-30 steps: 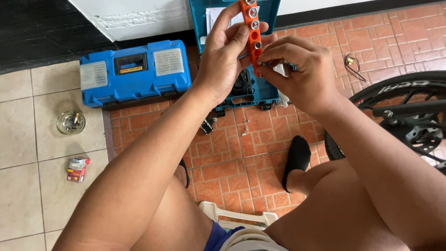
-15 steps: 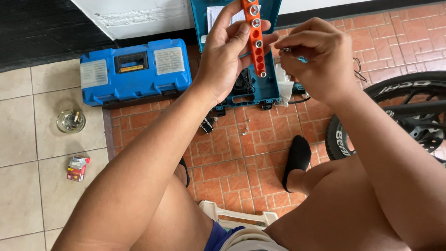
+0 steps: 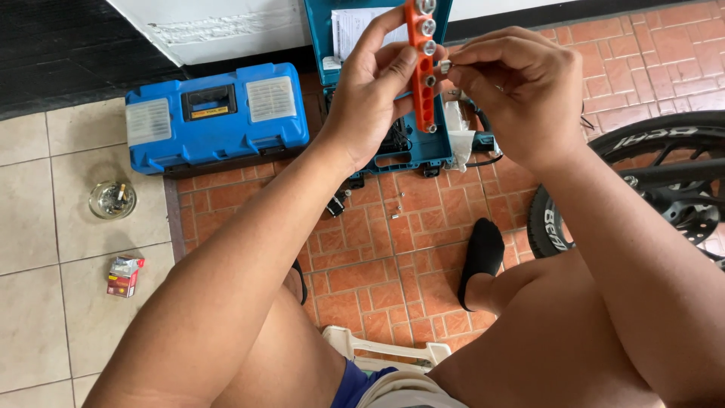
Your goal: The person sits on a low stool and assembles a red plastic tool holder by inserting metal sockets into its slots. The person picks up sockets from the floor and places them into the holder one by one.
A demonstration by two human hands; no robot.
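My left hand (image 3: 370, 94) holds an upright orange socket rail (image 3: 423, 91) with several small metal sockets clipped along it. My right hand (image 3: 521, 87) pinches one small metal socket (image 3: 445, 66) between thumb and fingertips, right beside the rail's upper part. Both hands hover above an open teal tool case (image 3: 423, 151) on the brick floor.
A blue toolbox (image 3: 215, 117) lies shut to the left. A glass ashtray (image 3: 112, 199) and a small red packet (image 3: 124, 276) sit on the tiles. A bicycle wheel (image 3: 649, 181) is at the right, my black-socked foot (image 3: 482, 257) below, small screws (image 3: 398, 205) on the bricks.
My right hand pulled a small socket off the rail's lower end, swung right, then brought it back beside the rail higher up. The rail has shifted slightly.
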